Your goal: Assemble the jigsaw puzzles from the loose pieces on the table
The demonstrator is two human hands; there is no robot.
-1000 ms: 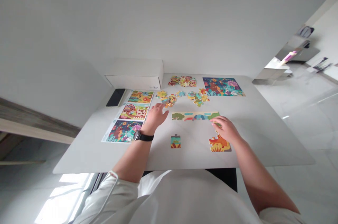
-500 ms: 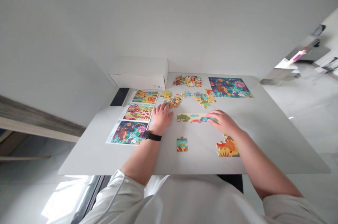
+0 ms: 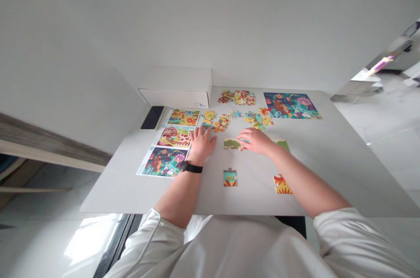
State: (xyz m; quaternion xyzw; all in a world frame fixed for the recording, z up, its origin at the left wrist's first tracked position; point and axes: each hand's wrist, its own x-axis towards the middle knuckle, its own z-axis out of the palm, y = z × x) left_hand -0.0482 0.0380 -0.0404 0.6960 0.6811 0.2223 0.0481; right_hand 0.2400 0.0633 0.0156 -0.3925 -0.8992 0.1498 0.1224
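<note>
My left hand (image 3: pixel 202 143), with a black watch on its wrist, lies flat with fingers apart on the table, between the picture sheet and the loose jigsaw pieces (image 3: pixel 220 123). A joined strip of jigsaw pieces (image 3: pixel 232 143) with green bushes lies ahead of me. Over its middle rests my right hand (image 3: pixel 256 140), fingers stretched to the left and touching the strip; they cover part of it. A single jigsaw piece (image 3: pixel 230 178) in teal and red lies nearer to me. At right, an orange and yellow piece section (image 3: pixel 282 185) is partly hidden by my right forearm.
The picture sheet (image 3: pixel 173 135) with three printed scenes lies at left, beside a phone (image 3: pixel 152 117). A white box (image 3: pixel 175 90) stands at the back by the wall. Further right are a pile of pieces (image 3: pixel 239 97) and an assembled dark blue puzzle (image 3: pixel 292 105).
My right hand has moved left along the strip, uncovering its right end. My left hand stays in place on the table. The view has shifted slightly.
</note>
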